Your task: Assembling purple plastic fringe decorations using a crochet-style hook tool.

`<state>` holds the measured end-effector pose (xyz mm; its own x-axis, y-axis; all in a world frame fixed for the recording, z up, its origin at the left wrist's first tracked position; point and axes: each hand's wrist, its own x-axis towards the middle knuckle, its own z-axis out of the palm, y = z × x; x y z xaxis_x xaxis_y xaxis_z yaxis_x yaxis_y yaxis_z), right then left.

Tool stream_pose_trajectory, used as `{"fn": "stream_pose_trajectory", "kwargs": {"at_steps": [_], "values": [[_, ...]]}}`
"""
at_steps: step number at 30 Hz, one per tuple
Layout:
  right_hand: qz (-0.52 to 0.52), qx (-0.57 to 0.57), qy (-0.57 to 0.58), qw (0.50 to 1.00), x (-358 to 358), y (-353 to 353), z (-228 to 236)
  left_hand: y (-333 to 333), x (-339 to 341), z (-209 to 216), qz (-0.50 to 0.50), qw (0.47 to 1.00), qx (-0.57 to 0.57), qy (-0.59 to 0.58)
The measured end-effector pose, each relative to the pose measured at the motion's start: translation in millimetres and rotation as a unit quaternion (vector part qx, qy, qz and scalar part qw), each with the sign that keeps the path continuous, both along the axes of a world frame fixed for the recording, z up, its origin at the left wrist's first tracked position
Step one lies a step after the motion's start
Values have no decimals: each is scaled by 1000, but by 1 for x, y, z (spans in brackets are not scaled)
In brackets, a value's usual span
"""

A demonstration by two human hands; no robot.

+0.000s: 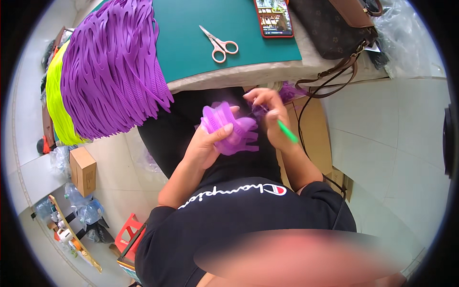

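My left hand is closed round a bunch of looped, translucent purple rubber straps, its thumb lying across them, above my lap. Just to the right, my right hand is raised with bent fingers. A slim tool with a bright green handle sits in it, the handle pointing down and right past the palm; its working end is hidden. Thin dark purple scraps show at the right fingertips, blurred, close to the bunch but apart from its main body.
On the table, a big pile of purple straps hangs over the edge beside yellow-green ones. Scissors and a phone lie on the green mat. A brown handbag stands right; its strap and a black cable hang down.
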<state>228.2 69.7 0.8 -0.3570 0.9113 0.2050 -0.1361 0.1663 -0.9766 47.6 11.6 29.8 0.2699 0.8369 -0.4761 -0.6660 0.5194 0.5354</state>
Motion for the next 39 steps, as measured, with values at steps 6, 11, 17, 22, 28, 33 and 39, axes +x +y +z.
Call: {"fn": "stream_pose_trajectory", "kwargs": {"at_steps": [6, 11, 17, 22, 28, 33, 39], "values": [[-38, -56, 32, 997, 19, -4, -5, -3, 1, -14, 30, 999, -14, 13], [1, -136, 6, 991, 16, -8, -1, -2, 6, -6, 59, 995, 9, 79], [21, 49, -38, 998, 4, -3, 17, 0, 0, -4, 78, 997, -15, 24], [52, -24, 36, 998, 2, -12, 8, -4, 3, -9, 70, 993, 30, 92], [41, -92, 103, 990, -6, -20, 5, -6, 6, -8, 130, 981, 65, 131], [-6, -51, 67, 996, -16, -16, 5, -4, 7, -10, 164, 969, 99, 156], [-25, -106, 111, 988, -37, -21, -14, -4, -8, -20, 164, 968, 105, 155]]}}
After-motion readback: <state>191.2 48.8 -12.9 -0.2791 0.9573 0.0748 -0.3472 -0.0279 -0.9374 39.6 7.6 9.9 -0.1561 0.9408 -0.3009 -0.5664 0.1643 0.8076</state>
